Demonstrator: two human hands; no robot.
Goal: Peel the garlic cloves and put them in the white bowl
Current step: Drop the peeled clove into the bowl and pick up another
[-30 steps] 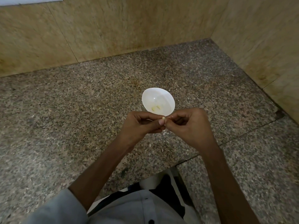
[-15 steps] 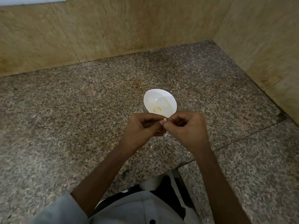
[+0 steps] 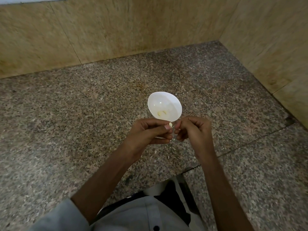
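The white bowl stands on the granite counter with two peeled garlic pieces in its bottom. Just in front of the bowl, my left hand pinches a pale garlic clove between thumb and forefinger. Something white shows under its curled fingers. My right hand is close on the right with its fingers curled. Its thumb and forefinger pinch a thin pale strip of skin beside the clove.
Small scraps of garlic skin lie on the speckled counter under my hands. Tiled walls close the counter at the back and right. The counter's front edge is by my shirt.
My hands have drawn slightly apart: the right fingers have pulled a little to the right off the clove, which stays in my left fingertips. The bowl has not moved.
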